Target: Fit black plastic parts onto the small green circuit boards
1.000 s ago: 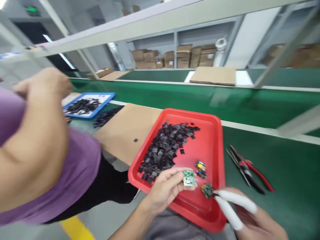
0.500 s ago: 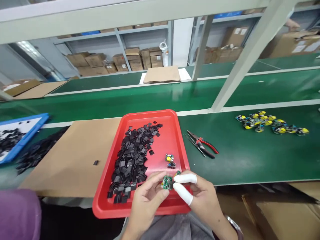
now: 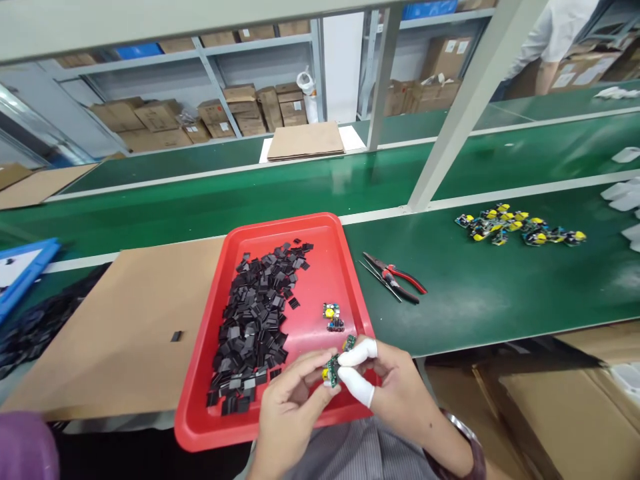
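Both hands grip one small circuit board (image 3: 331, 371) over the red tray (image 3: 200, 427), w/ left hand (image 3: 290, 413) steadying it. Right hand (image 3: 395, 393) (white cots on fingers (image 3: 356, 353)) pinches its edge, prob. to keep skin off parts.

green worktop (image 3: 475, 313) spanning the view. at 3 o'clock of the red tray, red-handled pliers (image 3: 395, 277) lie flat beside thin tweezers (image 3: 377, 280). further toward 2 o'clock, well apart, a cluster of yellow-topped circuit boards (image 3: 520, 229). at 9 o'clock, a brown cardboard sheet (image 3: 120, 320) bears one loose black chip (image 3: 175, 336); beyond it a blue tray (image 3: 23, 270) and a dark heap of black parts (image 3: 30, 327). at 12 o'clock, a cardboard stack (image 3: 306, 140) on the far belt, with shelves of cartons (image 3: 240, 113) behind. at 1 o'clock, a slanted grey post (image 3: 457, 113). a person in a white sleeve (image 3: 537, 33) stands at the upper right.
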`<state>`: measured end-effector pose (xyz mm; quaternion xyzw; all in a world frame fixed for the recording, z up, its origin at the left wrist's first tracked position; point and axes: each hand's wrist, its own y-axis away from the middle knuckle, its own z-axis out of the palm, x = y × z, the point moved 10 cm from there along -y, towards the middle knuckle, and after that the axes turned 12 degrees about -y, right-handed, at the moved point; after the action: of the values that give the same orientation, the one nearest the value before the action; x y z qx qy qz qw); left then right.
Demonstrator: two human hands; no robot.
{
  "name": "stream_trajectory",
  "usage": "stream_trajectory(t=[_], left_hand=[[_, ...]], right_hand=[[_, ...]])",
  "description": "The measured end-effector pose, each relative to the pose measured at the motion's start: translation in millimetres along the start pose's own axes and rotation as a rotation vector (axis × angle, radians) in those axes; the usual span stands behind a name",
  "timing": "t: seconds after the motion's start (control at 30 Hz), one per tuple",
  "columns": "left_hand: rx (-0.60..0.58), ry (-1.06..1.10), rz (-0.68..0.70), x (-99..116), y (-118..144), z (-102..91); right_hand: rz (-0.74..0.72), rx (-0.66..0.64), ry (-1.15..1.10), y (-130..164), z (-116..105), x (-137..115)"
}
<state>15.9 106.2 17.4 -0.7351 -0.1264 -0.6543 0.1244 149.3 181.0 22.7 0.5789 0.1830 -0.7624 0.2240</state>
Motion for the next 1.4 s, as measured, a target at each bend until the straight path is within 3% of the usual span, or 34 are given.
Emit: stream_trajectory(t=[0.2, 0.33, 0.5, 0.63, 0.8, 0.97, 1.07, 1.17, 1.27, 1.4], left_hand=[[0.042, -0.263, 0.154, 9.9, 3.1, -4.8], [0.070, -0.325, 0.230, 17.9, 5.7, -5.6], [0.063, -0.353, 0.233, 20.3, 5.3, -3.7], [0.068, -0.364, 0.223, 20.0, 5.4, -3.3], [0.026, -0.307, 0.144, 12.3, 4.4, -0.3], [0.061, -0.359, 0.177, 11.3, 9.0, 0.5], [0.145, -0.370, 0.158, 5.5, 13.6, -5.0], [0.209, -0.474, 0.205, 9.8, 18.2, -7.0], [0.238, -0.623, 0.338, 25.0, 22.9, -1.5], [0.290, -0.715, 0.461, 36.2, 30.1, 4.9]], right_hand=[[-0.083, 0.002, 0.128, 1.2, -0.9, -4.9], [-0.065, 0.001, 0.110, 3.0, -1.2, 0.8], [-0.196, -0.033, 0.174, 6.2, 0.5, -9.8], [-0.132, -0.038, 0.097, 4.4, -1.0, -5.0], [-0.242, -0.084, 0.110, 3.8, 3.8, -14.5], [-0.023, 0.009, -0.062, -3.5, -6.0, 15.3], [0.053, 0.048, -0.135, 0.2, -8.9, 25.9], [-0.054, 0.000, -0.061, 6.2, -5.4, 14.2], [-0.216, -0.022, 0.099, 13.3, -2.6, -2.9], [-0.298, -0.008, 0.232, 18.7, -2.4, -10.0]])
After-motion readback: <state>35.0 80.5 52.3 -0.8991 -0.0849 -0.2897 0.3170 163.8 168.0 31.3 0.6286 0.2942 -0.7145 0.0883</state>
